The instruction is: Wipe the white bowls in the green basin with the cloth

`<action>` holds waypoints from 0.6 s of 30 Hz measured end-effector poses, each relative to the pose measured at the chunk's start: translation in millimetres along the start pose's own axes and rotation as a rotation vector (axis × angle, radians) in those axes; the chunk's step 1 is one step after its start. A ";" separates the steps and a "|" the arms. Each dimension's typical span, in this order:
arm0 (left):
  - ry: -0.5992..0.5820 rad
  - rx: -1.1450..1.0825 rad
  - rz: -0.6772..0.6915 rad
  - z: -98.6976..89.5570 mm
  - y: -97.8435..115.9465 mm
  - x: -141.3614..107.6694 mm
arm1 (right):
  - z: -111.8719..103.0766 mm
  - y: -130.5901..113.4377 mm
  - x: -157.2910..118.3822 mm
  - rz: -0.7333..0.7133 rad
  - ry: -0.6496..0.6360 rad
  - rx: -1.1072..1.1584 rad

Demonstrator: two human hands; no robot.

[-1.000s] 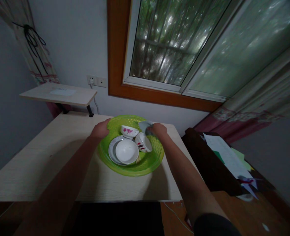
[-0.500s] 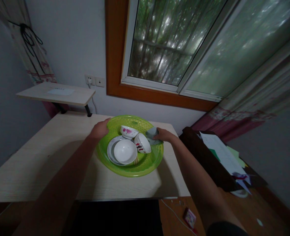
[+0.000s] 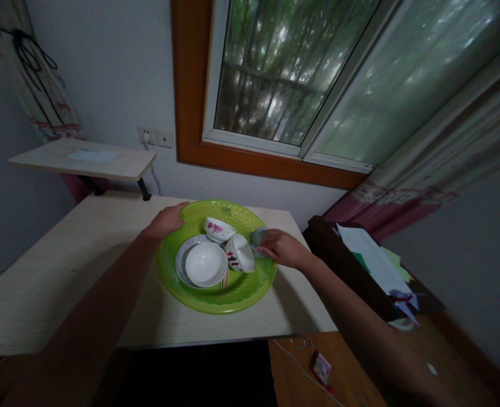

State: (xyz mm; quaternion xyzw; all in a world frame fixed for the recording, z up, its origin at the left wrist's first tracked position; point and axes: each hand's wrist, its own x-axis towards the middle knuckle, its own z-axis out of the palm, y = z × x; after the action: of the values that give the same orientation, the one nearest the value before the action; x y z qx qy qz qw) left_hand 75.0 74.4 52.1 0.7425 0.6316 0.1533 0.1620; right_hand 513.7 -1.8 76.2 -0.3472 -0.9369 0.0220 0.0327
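A green plastic basin point(image 3: 250, 294) stands on the pale wooden table. My left hand point(image 3: 169, 219) is closed on its far left rim. At the right side my right hand point(image 3: 284, 247) reaches over the rim, its fingers closed on a grey cloth point(image 3: 257, 237). Inside, a plain white bowl point(image 3: 206, 264) rests in a larger patterned bowl point(image 3: 181, 254). Behind them leans a bowl with pink flowers point(image 3: 219, 229). Another white bowl with a red and black design point(image 3: 241, 254) lies tipped on its side near the cloth. Ends of chopsticks point(image 3: 225, 281) show beside the white bowl.
A small raised shelf point(image 3: 122, 161) bearing a paper label is at the table's point(image 3: 84, 237) back left. Behind is a window with a brown frame point(image 3: 228, 165). Papers point(image 3: 370, 254) lie on dark furniture to the right. A cable and a small pink box point(image 3: 321, 367) are on the floor.
My right hand has come off the basin's right rim and moved inward with the cloth. The left hand keeps hold of the rim. The whole view has shifted slightly.
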 end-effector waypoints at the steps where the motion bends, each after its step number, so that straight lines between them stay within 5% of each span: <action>1: -0.007 -0.001 0.000 -0.3 0.0 0.1 | 0.0 -2.9 -0.3 0.002 -0.043 -0.017; 9: -0.018 -0.027 0.018 0.8 -3.9 0.7 | -4.3 2.8 34.9 0.159 -0.215 -0.085; 18: -0.018 0.002 -0.006 -0.9 -1.3 -2.0 | 10.1 4.7 87.4 0.151 -0.285 -0.157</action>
State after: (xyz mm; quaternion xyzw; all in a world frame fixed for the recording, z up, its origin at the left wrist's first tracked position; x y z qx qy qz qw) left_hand 73.2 72.7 52.3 0.7420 0.6326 0.1457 0.1674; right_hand 449.8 58.6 69.8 -0.4113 -0.9023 0.0003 -0.1292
